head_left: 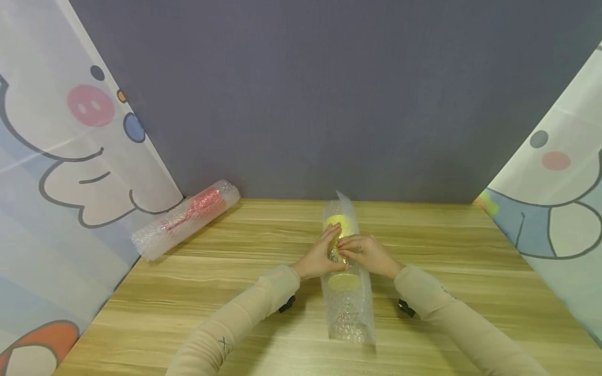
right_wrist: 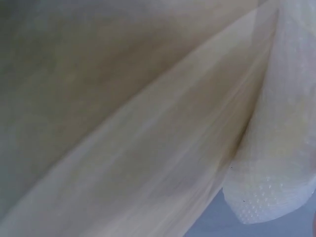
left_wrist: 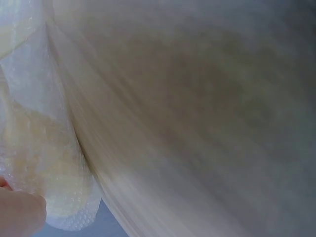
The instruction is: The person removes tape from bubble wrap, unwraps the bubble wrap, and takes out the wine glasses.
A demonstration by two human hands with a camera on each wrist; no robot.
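A bubble-wrap roll (head_left: 350, 313) stands lengthwise on the table, with a yellow item (head_left: 344, 282) showing through it. My left hand (head_left: 322, 258) lies across its middle, thumb and fingers spread and pressing on the wrap. My right hand (head_left: 369, 253) comes from the other side, thumb and fingertips pinching the wrap at the top of the roll. In the left wrist view, a fingertip (left_wrist: 22, 212) overlaps the bubble wrap (left_wrist: 64, 173). The right wrist view shows mostly sleeve and the bubble wrap's end (right_wrist: 271, 192); the right fingers are nearly all hidden there.
A second bubble-wrapped roll (head_left: 185, 219) with a red item inside lies at the table's back left, its near end over the left edge. A grey panel (head_left: 301, 104) rises behind the wood-grain table (head_left: 447, 235). Cartoon-printed sheets (head_left: 70, 172) flank both sides.
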